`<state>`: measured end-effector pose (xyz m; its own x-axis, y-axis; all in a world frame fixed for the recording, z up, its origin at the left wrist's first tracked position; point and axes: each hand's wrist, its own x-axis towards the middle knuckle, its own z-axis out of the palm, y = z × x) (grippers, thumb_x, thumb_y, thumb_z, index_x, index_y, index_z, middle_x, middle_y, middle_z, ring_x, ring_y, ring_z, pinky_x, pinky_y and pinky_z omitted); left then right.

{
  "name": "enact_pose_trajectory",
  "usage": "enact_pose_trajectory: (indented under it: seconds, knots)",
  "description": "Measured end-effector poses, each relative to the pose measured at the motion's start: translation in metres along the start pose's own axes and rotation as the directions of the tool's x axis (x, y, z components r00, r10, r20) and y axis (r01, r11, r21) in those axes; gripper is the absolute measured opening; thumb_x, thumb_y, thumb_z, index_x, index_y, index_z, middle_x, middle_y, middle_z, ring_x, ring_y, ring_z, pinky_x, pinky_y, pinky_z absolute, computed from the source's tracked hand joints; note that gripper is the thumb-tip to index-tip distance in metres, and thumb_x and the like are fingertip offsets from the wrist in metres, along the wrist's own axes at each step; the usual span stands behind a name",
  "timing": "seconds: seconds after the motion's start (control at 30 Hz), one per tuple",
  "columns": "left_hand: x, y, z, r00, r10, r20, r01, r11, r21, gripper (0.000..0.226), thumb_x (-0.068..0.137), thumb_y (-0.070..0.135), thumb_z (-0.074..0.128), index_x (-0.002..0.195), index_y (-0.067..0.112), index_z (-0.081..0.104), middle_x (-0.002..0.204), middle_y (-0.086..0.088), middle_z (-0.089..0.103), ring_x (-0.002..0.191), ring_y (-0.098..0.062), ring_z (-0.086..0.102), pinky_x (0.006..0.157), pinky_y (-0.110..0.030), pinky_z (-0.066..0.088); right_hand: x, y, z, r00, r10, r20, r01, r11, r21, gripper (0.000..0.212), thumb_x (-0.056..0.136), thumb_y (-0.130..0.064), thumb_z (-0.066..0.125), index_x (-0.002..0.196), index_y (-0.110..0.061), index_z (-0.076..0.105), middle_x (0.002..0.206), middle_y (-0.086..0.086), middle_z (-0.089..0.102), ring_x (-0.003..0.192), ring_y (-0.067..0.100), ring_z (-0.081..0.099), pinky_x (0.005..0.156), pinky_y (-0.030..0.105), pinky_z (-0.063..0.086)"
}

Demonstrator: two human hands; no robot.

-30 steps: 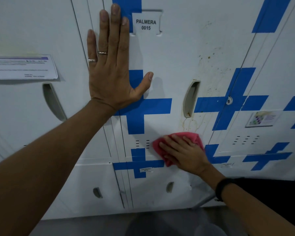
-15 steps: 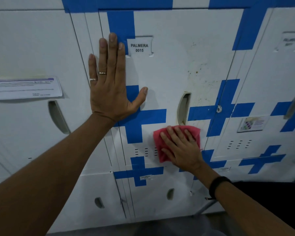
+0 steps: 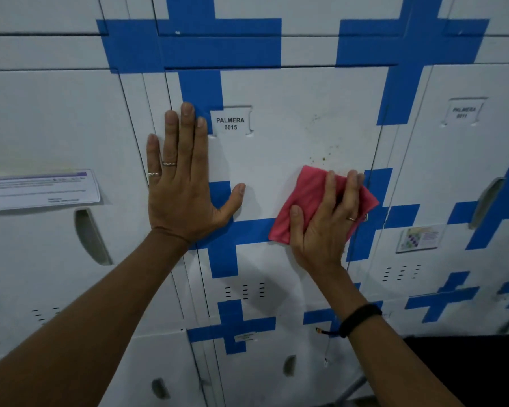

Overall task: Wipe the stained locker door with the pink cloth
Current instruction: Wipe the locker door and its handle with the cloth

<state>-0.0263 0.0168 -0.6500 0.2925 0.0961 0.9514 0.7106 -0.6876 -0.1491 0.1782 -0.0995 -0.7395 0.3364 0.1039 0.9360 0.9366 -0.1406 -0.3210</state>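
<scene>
The white locker door (image 3: 279, 136) carries blue tape crosses and a label reading PALMERA 0015 (image 3: 230, 123). Brown specks of stain (image 3: 323, 155) dot its upper right area. My right hand (image 3: 323, 227) presses the folded pink cloth (image 3: 306, 198) flat against the door, just below the specks, covering the door's handle. My left hand (image 3: 182, 183) lies flat with fingers spread on the door's left edge, beside the label, holding nothing.
Neighbouring lockers stand on both sides, the left one with a paper notice (image 3: 39, 189) and a recessed handle (image 3: 90, 236), the right one with a small sticker (image 3: 419, 237). Lower lockers (image 3: 265, 368) sit beneath. A dark object (image 3: 465, 362) is at the lower right.
My right hand has slid the pink cloth up the door from below the handle to over it, near the specks. The view tilted upward; my left hand stayed put.
</scene>
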Motion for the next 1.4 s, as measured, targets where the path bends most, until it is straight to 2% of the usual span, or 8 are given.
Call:
enact_pose_trajectory:
  seconds: [0.07,0.13,0.3,0.4,0.63,0.9,1.2,1.4]
  knots:
    - [0.001,0.0,0.001,1.0,0.002,-0.003,-0.002,1.0,0.0,0.105,0.095,0.069,0.054,0.166,-0.002,0.022,0.174,-0.025,0.022,0.163,-0.044,0.019,0.134,-0.055,0.005,-0.006,0.002,0.001,1.0,0.003,-0.027,-0.001,0.998,0.068,0.068,0.1,-0.047,0.056,0.149,-0.006,0.034,0.157,0.015,0.022,0.154,0.037,0.018,0.124,0.058,0.024]
    - [0.001,0.0,0.001,1.0,-0.002,-0.002,0.002,1.0,-0.001,0.105,0.095,0.069,0.054,0.166,-0.002,0.022,0.175,-0.024,0.021,0.163,-0.043,0.018,0.135,-0.053,0.003,-0.024,0.009,0.0,0.999,0.007,0.037,-0.008,1.0,0.027,0.067,0.101,-0.048,0.052,0.151,-0.007,0.033,0.157,0.014,0.025,0.151,0.04,0.023,0.123,0.061,0.025]
    - [0.0,-0.002,-0.001,1.0,-0.001,0.01,0.001,1.0,0.007,0.107,0.095,0.07,0.053,0.167,-0.001,0.02,0.177,-0.021,0.017,0.165,-0.041,0.015,0.135,-0.052,0.002,-0.047,0.016,-0.004,0.979,0.007,0.203,0.022,0.99,-0.141,0.073,0.106,-0.048,0.028,0.163,-0.006,0.01,0.173,0.013,0.002,0.161,0.033,-0.002,0.129,0.057,0.003]
    - [0.0,-0.002,0.0,1.0,-0.003,0.018,0.003,1.0,0.014,0.107,0.095,0.07,0.052,0.168,0.0,0.018,0.177,-0.02,0.016,0.165,-0.038,0.012,0.136,-0.052,0.002,-0.015,0.007,-0.005,0.983,0.003,0.183,0.028,0.986,-0.163,0.074,0.105,-0.049,0.025,0.163,-0.006,0.007,0.172,0.014,0.0,0.16,0.036,-0.002,0.129,0.056,-0.001]
    - [0.0,-0.001,0.002,1.0,-0.007,0.028,0.007,1.0,0.008,0.108,0.095,0.071,0.05,0.168,0.0,0.017,0.178,-0.018,0.012,0.166,-0.03,0.003,0.136,-0.051,0.0,0.069,-0.015,-0.013,0.995,-0.035,0.091,0.055,0.972,-0.229,0.077,0.104,-0.049,0.038,0.163,-0.004,0.017,0.172,0.02,0.008,0.16,0.041,0.004,0.128,0.061,0.004]
    - [-0.003,-0.001,0.004,0.999,-0.014,0.042,0.014,1.0,0.003,0.109,0.093,0.072,0.052,0.169,0.002,0.015,0.179,-0.014,0.007,0.168,-0.03,0.002,0.137,-0.051,0.001,0.012,0.002,-0.017,0.977,-0.038,0.209,0.079,0.978,-0.191,0.08,0.102,-0.047,0.039,0.165,-0.011,0.003,0.174,0.01,-0.008,0.16,0.036,-0.006,0.128,0.06,-0.001]
    - [0.004,-0.002,0.005,0.999,-0.013,0.047,0.013,1.0,-0.002,0.111,0.092,0.075,0.049,0.17,0.005,0.011,0.18,-0.011,0.004,0.168,-0.029,0.001,0.137,-0.049,-0.001,0.103,-0.046,-0.014,0.994,0.004,0.107,0.024,0.965,-0.26,0.075,0.106,-0.055,0.023,0.165,-0.013,0.005,0.173,0.018,0.002,0.16,0.04,-0.001,0.126,0.063,0.004]
    - [0.001,-0.001,0.004,1.0,-0.002,0.022,0.002,1.0,-0.016,0.108,0.093,0.073,0.048,0.17,0.005,0.012,0.179,-0.013,0.007,0.168,-0.031,0.005,0.137,-0.05,0.001,0.089,-0.036,-0.021,0.917,-0.273,0.291,0.34,0.916,-0.212,0.072,0.106,-0.055,0.035,0.165,-0.025,0.008,0.174,0.011,-0.005,0.16,0.038,-0.007,0.128,0.059,-0.005]
